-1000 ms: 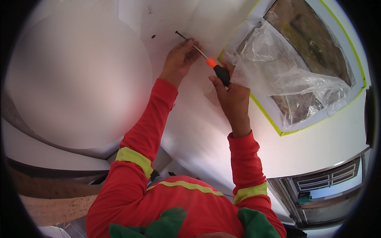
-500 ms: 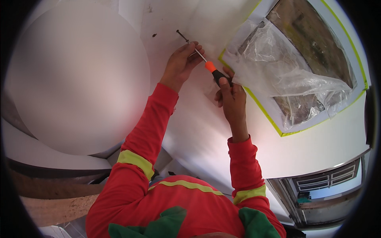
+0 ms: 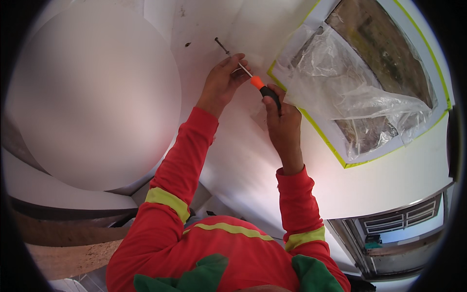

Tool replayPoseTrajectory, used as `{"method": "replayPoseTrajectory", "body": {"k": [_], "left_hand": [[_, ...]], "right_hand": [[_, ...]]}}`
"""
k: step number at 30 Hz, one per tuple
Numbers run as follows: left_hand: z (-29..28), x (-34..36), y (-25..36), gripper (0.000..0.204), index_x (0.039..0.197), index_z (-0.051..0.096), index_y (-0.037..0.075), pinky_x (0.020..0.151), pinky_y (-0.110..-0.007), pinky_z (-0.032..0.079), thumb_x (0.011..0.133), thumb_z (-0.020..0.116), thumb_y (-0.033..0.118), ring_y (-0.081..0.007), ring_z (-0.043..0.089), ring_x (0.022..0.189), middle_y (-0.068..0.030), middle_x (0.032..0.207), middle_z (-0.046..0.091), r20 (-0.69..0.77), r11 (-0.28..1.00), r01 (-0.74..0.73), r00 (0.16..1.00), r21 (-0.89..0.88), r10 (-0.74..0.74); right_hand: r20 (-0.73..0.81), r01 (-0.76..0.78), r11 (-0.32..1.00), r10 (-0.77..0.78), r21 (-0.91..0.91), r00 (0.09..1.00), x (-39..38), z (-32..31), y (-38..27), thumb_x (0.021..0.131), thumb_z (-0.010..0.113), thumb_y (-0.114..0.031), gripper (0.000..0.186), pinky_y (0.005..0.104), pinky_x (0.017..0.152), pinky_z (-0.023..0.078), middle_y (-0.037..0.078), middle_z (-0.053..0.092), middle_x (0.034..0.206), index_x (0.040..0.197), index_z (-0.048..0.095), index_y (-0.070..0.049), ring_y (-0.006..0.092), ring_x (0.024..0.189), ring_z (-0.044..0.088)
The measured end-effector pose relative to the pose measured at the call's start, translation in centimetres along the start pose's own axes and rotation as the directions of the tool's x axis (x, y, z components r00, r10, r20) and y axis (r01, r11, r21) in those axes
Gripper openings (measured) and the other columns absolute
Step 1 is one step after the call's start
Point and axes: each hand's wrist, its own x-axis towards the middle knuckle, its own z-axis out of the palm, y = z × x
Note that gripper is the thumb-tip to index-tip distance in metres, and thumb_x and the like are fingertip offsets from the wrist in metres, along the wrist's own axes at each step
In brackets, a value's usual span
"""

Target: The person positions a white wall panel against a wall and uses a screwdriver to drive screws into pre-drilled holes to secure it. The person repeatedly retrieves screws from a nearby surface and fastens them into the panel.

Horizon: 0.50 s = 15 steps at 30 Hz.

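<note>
Screwdriver (image 3: 257, 82) clenched by handle (image 3: 271, 96) in right hand (image 3: 284, 124); left hand (image 3: 220, 82) curled around shaft (image 3: 247, 71); dark screw (image 3: 221, 45) just beyond left-hand grip.

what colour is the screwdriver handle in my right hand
The screwdriver handle is black with an orange end toward the shaft, seen best in the head view.
</note>
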Motion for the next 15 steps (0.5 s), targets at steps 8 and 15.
{"method": "replayPoseTrajectory", "body": {"k": [8,15], "left_hand": [[-0.2,0.6,0.2,0.032,0.128,0.059,0.000,0.090,-0.041,0.058,0.106,0.064,0.021,-0.0234,0.069,0.099,-0.0091,0.108,0.067,0.009,0.998,-0.035,0.999,0.056,0.035],[0.0,1.3,1.5,0.026,0.119,0.064,0.005,0.087,-0.036,0.058,0.105,0.065,0.027,-0.0201,0.067,0.097,-0.0060,0.106,0.068,-0.152,0.997,-0.081,0.985,0.005,0.081]], "right_hand": [[-0.032,0.043,0.998,-0.041,0.052,0.999,0.0,0.6,-0.2,0.099,0.068,-0.010,0.030,0.0347,0.069,0.053,0.014,0.070,0.094,0.128,0.067,-0.003,0.0261,0.077,0.067],[-0.093,0.309,0.875,-0.367,-0.373,0.926,0.6,1.0,-0.1,0.094,0.072,-0.007,0.033,0.0375,0.068,0.055,0.017,0.071,0.095,0.128,0.068,-0.009,0.0328,0.074,0.067]]}}
